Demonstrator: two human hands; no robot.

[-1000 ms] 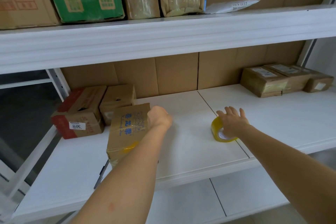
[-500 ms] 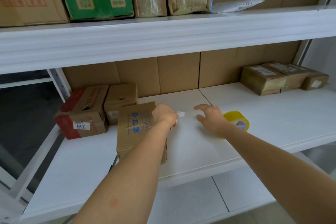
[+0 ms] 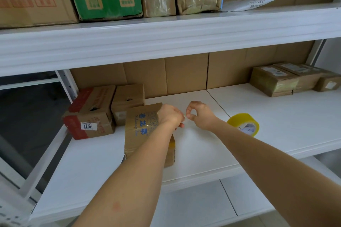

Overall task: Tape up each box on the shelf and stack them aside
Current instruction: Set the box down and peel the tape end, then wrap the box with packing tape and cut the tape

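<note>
step: taping the blue-print box (image 3: 142, 131), judged mid-job; yellow tape already showed low on its right side.
left hand (image 3: 170, 116): at the box's upper right corner, fingers curled and mostly hidden behind the back of the hand; could not tell if it gripped the box or the tape.
right hand (image 3: 200, 115): just right of the box, thumb and forefinger closed in a ring, pinching a faint tape strip (image 3: 185, 118).
tape roll (image 3: 243, 124): lay on the desk (image 3: 203, 151), right of the box, untouched.
next: likely press the strip over the box's seam, smooth it flat, then move the box aside.
other boxes: red-printed box (image 3: 90, 116) and plain box (image 3: 128, 97) left of it; taped parcels (image 3: 273, 81) far right.
hard to see: strip nearly clear; box top seam covered by the left forearm.
</note>
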